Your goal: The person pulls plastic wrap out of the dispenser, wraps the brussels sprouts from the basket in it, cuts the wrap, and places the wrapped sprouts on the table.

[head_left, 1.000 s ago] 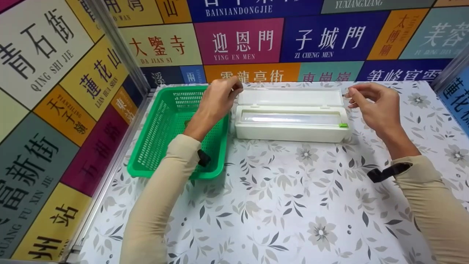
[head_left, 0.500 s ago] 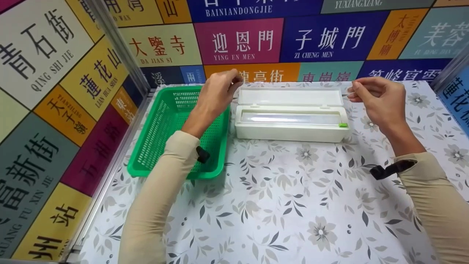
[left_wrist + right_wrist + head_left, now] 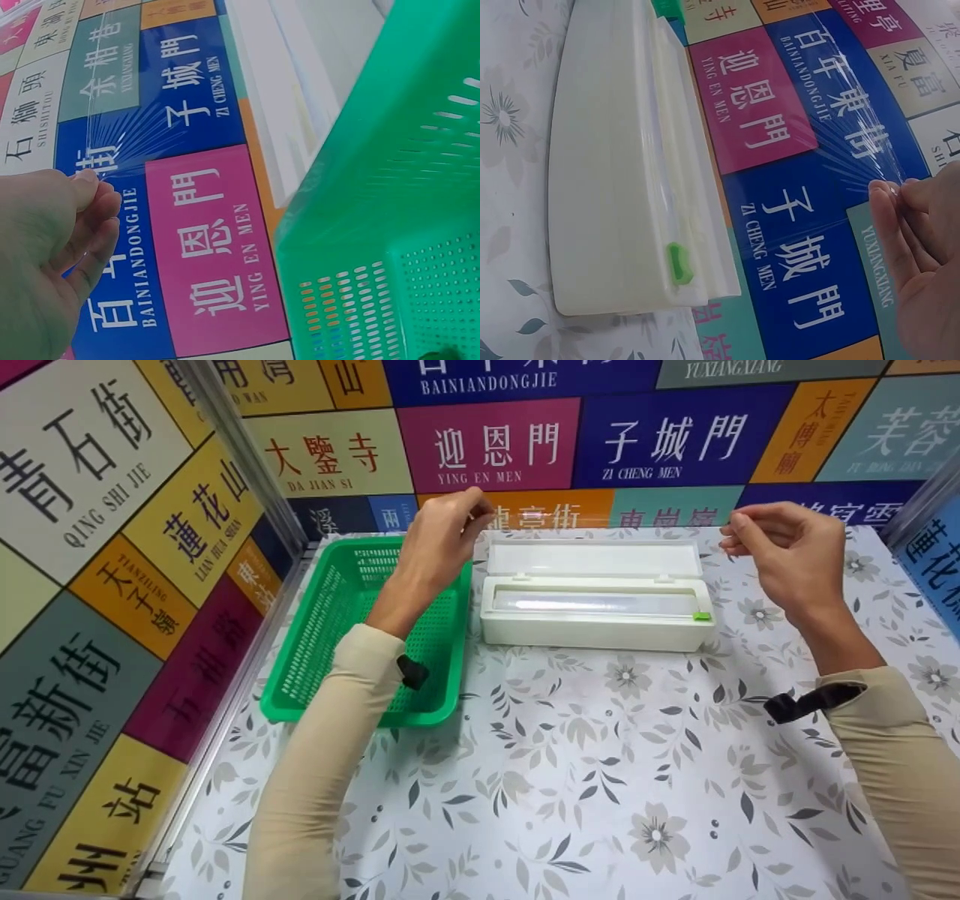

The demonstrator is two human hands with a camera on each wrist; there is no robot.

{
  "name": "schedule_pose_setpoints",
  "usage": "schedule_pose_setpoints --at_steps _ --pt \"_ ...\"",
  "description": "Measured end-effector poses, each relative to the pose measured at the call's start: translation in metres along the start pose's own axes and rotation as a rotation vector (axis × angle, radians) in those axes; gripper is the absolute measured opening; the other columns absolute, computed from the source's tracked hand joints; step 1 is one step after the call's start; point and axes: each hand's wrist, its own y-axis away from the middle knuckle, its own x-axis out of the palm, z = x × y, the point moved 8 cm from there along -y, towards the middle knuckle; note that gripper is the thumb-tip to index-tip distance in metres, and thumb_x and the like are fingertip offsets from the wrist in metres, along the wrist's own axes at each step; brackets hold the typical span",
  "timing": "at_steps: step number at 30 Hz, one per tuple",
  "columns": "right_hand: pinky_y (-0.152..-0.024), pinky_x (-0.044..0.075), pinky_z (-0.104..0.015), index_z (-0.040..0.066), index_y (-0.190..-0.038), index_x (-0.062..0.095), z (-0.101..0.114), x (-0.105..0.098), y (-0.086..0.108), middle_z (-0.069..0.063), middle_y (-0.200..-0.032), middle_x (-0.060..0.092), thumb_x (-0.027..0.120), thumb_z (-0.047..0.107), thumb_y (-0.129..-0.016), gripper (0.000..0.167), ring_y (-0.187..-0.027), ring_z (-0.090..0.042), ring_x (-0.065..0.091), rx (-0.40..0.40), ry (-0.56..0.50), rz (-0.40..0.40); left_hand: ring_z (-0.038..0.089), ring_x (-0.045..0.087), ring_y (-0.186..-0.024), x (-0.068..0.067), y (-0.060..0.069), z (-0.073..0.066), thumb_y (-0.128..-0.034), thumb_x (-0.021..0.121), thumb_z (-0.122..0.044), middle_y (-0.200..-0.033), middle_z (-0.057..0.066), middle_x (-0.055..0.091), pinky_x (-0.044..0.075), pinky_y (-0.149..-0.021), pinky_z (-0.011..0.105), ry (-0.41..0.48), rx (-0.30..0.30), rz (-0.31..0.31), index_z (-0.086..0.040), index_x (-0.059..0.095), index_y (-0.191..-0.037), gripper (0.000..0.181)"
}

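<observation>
A clear sheet of plastic wrap (image 3: 859, 139) is stretched between my two hands, with wrinkles fanning out from each pinch. My left hand (image 3: 439, 540) pinches one corner between thumb and fingers, above the far right side of the green basket. The other corner is pinched by my right hand (image 3: 799, 555), up and right of the dispenser. Below the film stands a white plastic wrap dispenser (image 3: 592, 634), its lid (image 3: 592, 559) tipped back. A green slide cutter (image 3: 701, 616) sits at the right end of its track. Whether the film still joins the roll cannot be told.
The green perforated basket (image 3: 450, 690) stands left of the dispenser; a small dark green thing (image 3: 442, 354) shows inside it. A flower-patterned cloth (image 3: 570, 780) covers the table. Walls with coloured sign panels (image 3: 495, 446) rise behind and at the left.
Both hands have risen and drawn slightly apart, bringing the plastic wrap up with them. The dispenser and basket have stayed in place.
</observation>
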Motion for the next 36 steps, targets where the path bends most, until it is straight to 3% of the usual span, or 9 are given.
schedule_pose_setpoints --at_steps 8,23,31,36 --pt "-0.08 0.064 -0.02 -0.006 -0.122 0.077 0.013 -0.002 -0.001 0.006 -0.096 0.082 0.076 0.015 -0.101 0.03 -0.081 -0.009 0.078 -0.016 0.007 -0.021 0.016 0.073 -0.112 -0.008 -0.001 -0.004 -0.1092 0.065 -0.024 -0.123 0.005 0.079 0.06 -0.102 0.025 -0.02 -0.014 -0.029 -0.012 0.073 -0.122 0.019" --pt "-0.081 0.063 -0.018 -0.007 -0.12 0.077 0.042 -0.006 0.0 0.004 -0.096 0.083 0.076 0.012 -0.101 0.027 -0.081 -0.011 0.078 -0.085 0.003 -0.056 0.016 0.073 -0.108 -0.026 -0.002 -0.014 -0.1095 0.064 -0.02 -0.118 0.006 0.079 0.059 -0.1 0.023 -0.006 0.04 -0.076 -0.009 0.072 -0.119 0.016" --pt "-0.078 0.064 -0.021 -0.015 -0.114 0.075 0.058 -0.007 0.0 -0.007 -0.094 0.083 0.077 0.004 -0.098 0.025 -0.078 -0.016 0.077 -0.12 -0.185 -0.051 0.015 0.073 -0.109 -0.036 0.0 -0.018 -0.1096 0.064 -0.02 -0.119 0.006 0.079 0.06 -0.1 0.023 0.015 0.064 -0.111 -0.009 0.073 -0.12 0.017" --pt "-0.079 0.064 -0.02 -0.012 -0.116 0.076 0.066 -0.007 0.001 -0.002 -0.096 0.083 0.075 0.008 -0.1 0.025 -0.079 -0.013 0.077 -0.138 -0.082 -0.067 0.013 0.072 -0.107 -0.042 0.002 -0.019 -0.1101 0.063 -0.022 -0.118 0.004 0.079 0.059 -0.098 0.021 0.03 0.072 -0.124 -0.01 0.074 -0.119 0.018"
